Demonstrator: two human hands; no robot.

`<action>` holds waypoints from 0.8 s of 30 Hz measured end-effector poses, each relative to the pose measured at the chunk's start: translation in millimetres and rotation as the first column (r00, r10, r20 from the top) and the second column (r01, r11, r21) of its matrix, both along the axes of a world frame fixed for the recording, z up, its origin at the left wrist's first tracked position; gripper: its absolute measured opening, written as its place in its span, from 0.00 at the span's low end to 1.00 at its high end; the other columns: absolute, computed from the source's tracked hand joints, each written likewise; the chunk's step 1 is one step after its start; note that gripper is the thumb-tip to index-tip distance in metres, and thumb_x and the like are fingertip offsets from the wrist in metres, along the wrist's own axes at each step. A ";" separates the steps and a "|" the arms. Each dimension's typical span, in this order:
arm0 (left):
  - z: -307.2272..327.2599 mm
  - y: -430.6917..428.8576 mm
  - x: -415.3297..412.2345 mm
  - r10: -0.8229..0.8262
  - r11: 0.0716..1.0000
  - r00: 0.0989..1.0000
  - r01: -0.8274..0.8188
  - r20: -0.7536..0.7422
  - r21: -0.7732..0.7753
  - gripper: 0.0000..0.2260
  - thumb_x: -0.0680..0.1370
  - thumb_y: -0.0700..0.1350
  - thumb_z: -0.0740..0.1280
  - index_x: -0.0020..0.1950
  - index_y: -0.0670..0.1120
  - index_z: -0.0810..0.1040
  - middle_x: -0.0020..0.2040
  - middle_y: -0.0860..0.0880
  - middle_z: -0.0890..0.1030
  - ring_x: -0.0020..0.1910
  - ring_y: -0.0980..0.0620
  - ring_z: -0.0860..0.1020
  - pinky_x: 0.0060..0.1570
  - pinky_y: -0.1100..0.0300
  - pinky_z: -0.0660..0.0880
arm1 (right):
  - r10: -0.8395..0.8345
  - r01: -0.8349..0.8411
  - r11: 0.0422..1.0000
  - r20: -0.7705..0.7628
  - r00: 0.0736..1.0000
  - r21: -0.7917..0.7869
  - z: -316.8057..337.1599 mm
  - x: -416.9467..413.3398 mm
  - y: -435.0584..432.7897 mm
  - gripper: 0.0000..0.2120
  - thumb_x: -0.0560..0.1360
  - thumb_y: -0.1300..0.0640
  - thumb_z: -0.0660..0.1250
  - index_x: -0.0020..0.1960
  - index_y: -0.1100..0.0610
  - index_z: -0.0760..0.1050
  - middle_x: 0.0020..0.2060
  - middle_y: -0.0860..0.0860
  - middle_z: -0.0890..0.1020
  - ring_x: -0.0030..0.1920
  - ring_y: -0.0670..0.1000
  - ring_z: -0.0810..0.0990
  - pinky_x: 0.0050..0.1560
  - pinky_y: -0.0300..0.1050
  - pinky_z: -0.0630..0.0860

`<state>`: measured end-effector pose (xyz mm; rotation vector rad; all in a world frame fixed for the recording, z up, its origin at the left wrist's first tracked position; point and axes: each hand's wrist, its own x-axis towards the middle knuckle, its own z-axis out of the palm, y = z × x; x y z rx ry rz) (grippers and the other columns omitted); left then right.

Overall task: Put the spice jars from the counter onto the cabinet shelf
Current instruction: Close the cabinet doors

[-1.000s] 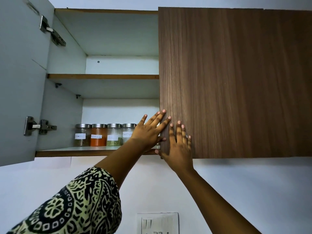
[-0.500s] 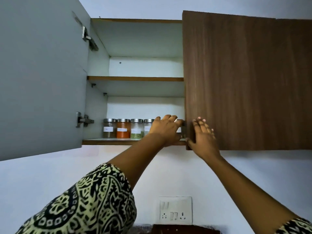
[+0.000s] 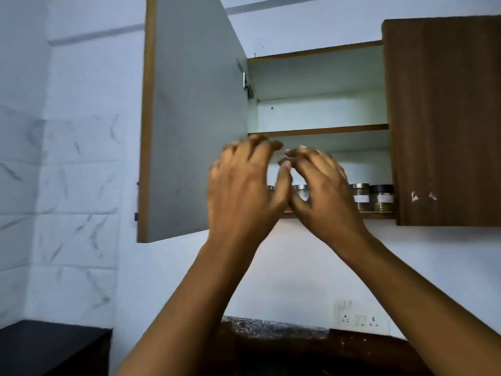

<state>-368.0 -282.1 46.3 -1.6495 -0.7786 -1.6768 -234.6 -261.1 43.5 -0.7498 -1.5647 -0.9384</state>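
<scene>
Reaching up before an open wall cabinet (image 3: pixel 320 77), a person holds both hands aloft with nothing in them: the left hand (image 3: pixel 241 194) and the right hand (image 3: pixel 322 191) hover side by side, fingers (image 3: pixel 260 143) loosely curled and apart, blurred at the tips. The spice jars (image 3: pixel 360 197) stand in a row on the bottom shelf (image 3: pixel 379 215) behind the fingers, two plainly visible just right of the right hand, another glimpsed between the thumbs. The grey-lined door (image 3: pixel 195 131) stands open left of the fingers; the wood-grain door (image 3: pixel 447 118) right of them is closed. Below the wrists, a wall socket (image 3: pixel 357 318) sits above the dark surface (image 3: pixel 271 331).
</scene>
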 end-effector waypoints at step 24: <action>-31.7 23.5 -79.8 -0.525 0.703 0.730 0.662 0.438 -0.260 0.22 0.80 0.49 0.61 0.73 0.60 0.62 0.71 0.62 0.67 0.68 0.61 0.67 0.65 0.62 0.68 | -0.397 0.378 0.913 0.539 0.743 0.151 87.6 -101.0 0.3 0.24 0.78 0.41 0.52 0.70 0.52 0.66 0.75 0.51 0.61 0.76 0.51 0.58 0.71 0.61 0.59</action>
